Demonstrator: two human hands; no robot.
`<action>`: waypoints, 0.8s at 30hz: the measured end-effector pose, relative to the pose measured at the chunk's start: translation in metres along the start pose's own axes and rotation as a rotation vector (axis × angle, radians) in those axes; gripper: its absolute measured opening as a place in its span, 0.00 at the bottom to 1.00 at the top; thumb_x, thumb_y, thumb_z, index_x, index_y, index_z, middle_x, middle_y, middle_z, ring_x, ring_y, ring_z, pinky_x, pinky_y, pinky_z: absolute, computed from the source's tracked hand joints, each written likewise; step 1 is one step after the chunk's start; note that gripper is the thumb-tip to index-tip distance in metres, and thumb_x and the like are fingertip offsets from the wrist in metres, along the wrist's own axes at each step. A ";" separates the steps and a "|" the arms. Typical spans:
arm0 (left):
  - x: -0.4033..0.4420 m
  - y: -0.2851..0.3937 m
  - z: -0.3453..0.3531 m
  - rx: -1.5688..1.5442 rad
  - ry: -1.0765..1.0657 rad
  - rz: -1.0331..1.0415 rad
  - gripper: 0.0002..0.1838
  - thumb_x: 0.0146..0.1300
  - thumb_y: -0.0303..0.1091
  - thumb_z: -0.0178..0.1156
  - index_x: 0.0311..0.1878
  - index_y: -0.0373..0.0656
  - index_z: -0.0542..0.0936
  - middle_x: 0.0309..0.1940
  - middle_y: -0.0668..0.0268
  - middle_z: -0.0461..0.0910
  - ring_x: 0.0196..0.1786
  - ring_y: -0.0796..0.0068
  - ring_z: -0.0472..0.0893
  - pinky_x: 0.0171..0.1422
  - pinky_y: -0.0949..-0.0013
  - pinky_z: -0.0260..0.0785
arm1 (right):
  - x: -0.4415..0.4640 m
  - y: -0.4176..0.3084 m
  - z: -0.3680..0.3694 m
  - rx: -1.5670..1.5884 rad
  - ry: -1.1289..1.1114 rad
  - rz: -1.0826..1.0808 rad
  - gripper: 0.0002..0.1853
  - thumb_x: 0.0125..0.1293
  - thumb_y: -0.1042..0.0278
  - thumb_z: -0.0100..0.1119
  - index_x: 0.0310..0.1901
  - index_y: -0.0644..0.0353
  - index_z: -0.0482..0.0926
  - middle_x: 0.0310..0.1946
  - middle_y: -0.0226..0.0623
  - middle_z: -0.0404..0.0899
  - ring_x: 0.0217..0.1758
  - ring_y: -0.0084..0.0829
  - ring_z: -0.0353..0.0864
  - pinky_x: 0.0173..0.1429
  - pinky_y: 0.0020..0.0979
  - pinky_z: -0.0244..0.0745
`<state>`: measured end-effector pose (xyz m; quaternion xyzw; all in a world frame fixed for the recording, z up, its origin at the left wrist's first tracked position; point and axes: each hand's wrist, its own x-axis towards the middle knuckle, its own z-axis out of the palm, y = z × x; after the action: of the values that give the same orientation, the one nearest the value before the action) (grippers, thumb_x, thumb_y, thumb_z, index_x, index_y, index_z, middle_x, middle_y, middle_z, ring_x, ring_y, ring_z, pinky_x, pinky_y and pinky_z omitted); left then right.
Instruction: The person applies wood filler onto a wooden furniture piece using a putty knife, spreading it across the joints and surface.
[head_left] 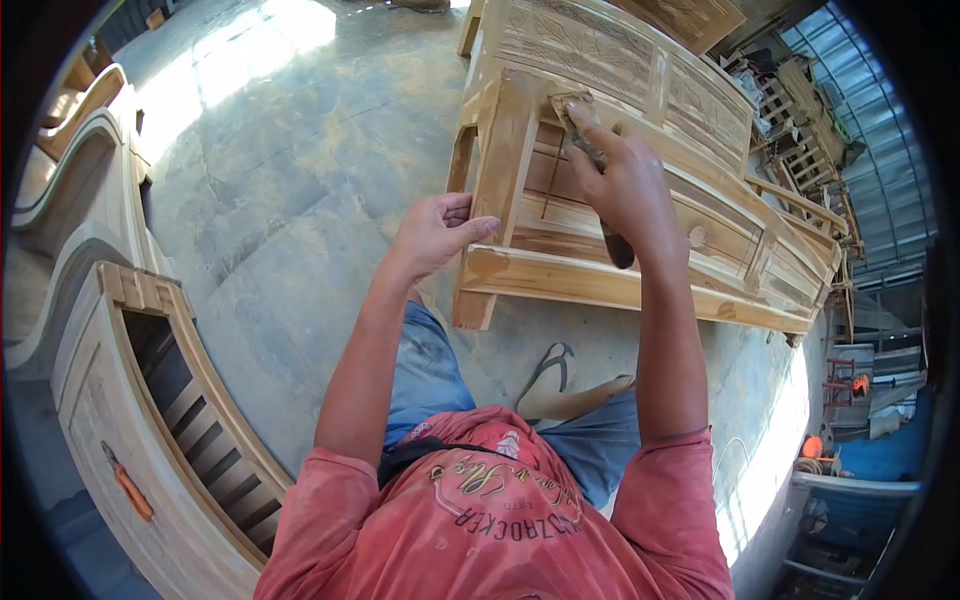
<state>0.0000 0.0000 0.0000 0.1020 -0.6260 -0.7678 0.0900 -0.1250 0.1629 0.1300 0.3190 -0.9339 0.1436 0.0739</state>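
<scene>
My right hand (635, 185) is closed around a putty knife (617, 246); the dark end of its handle sticks out below my palm. The knife's blade (572, 104) meets the top rail of a carved wooden furniture frame (570, 278), near its corner. Brownish smears mark the wood there. My left hand (440, 235) grips the frame's corner post (497, 170), thumb on the near face and fingers curled round the side, their tips partly hidden. Recessed panels and carved boards make up the frame, which stands tilted on the floor.
On my left is another wooden piece with slats (190, 400), and orange-handled pliers (130, 490) lie on it. Curved wooden parts (80, 180) stand beyond. My sandalled foot (570, 390) is close to the frame. More wooden furniture (800, 120) is stacked at the right wall.
</scene>
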 end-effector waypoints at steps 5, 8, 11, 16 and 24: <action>-0.001 -0.001 0.000 -0.012 0.014 0.008 0.22 0.57 0.26 0.68 0.54 0.27 0.78 0.41 0.57 0.84 0.40 0.77 0.82 0.47 0.80 0.73 | 0.023 0.024 -0.008 -0.185 0.104 -0.342 0.26 0.61 0.73 0.59 0.62 0.40 0.78 0.35 0.38 0.72 0.36 0.38 0.71 0.45 0.35 0.70; -0.001 -0.002 -0.002 -0.025 0.003 0.019 0.22 0.57 0.26 0.68 0.54 0.27 0.78 0.41 0.57 0.84 0.39 0.77 0.82 0.47 0.80 0.73 | 0.037 0.034 -0.004 -0.236 0.160 -0.538 0.26 0.62 0.74 0.56 0.62 0.40 0.77 0.34 0.38 0.71 0.33 0.37 0.69 0.43 0.37 0.70; 0.001 -0.002 -0.001 -0.035 0.003 0.024 0.22 0.57 0.26 0.68 0.54 0.27 0.78 0.41 0.57 0.84 0.39 0.78 0.82 0.47 0.80 0.73 | 0.048 0.036 -0.002 -0.284 0.181 -0.604 0.26 0.63 0.75 0.55 0.62 0.41 0.77 0.33 0.39 0.71 0.32 0.38 0.69 0.42 0.38 0.70; -0.001 -0.004 0.001 -0.031 0.004 0.007 0.21 0.57 0.26 0.68 0.54 0.27 0.79 0.41 0.57 0.84 0.39 0.78 0.82 0.47 0.80 0.73 | 0.046 0.028 -0.004 -0.358 0.132 -0.521 0.25 0.62 0.72 0.56 0.62 0.44 0.78 0.34 0.44 0.73 0.32 0.42 0.72 0.42 0.40 0.72; -0.001 0.000 0.001 -0.036 0.010 0.016 0.21 0.57 0.26 0.68 0.53 0.26 0.79 0.40 0.58 0.84 0.39 0.78 0.81 0.46 0.80 0.73 | 0.011 -0.012 -0.005 0.006 0.127 -0.102 0.21 0.63 0.65 0.59 0.58 0.53 0.80 0.36 0.44 0.74 0.32 0.41 0.73 0.42 0.39 0.71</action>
<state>0.0010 0.0015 0.0007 0.0991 -0.6124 -0.7778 0.1007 -0.1263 0.1493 0.1399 0.3564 -0.9095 0.1624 0.1392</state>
